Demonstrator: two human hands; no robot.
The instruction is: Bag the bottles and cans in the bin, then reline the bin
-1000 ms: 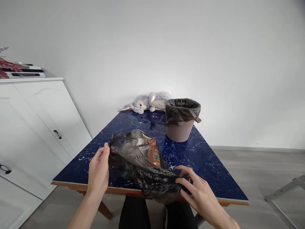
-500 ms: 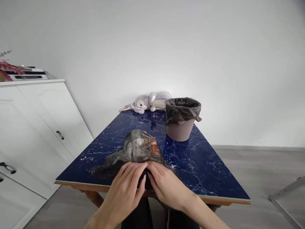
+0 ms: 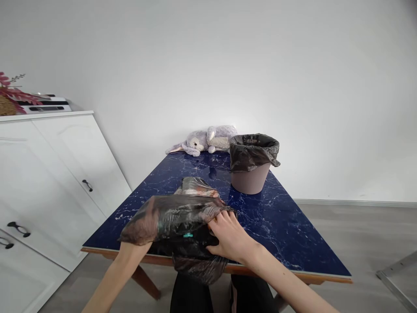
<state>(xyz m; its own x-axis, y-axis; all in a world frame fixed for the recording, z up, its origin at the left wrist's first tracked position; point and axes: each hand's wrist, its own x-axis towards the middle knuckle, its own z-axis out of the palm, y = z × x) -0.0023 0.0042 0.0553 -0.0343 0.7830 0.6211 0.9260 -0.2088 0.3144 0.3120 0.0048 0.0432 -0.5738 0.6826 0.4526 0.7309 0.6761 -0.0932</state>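
A thin black plastic bag [image 3: 185, 217] lies at the near edge of the blue table, its mouth spread wide toward me. Pale and orange-red contents show through its far part, and a small teal item [image 3: 188, 235] is visible inside the opening. My left hand [image 3: 143, 224] is inside the bag at its left side, covered by the film; its fingers are not clear. At the right side of the mouth, my right hand [image 3: 230, 237] is closed on the bag's rim. Part of the bag hangs over the table edge.
A pinkish-grey bin [image 3: 249, 181] lined with a black bag stands at the table's back right. A lilac plush rabbit [image 3: 208, 139] lies along the wall. The blue marbled table [image 3: 280, 234] has a wooden edge. White cabinets [image 3: 58, 174] stand at left.
My hands were together at the bag's near edge. They have since parted, the left going into the bag and leftward, and the mouth has spread open.
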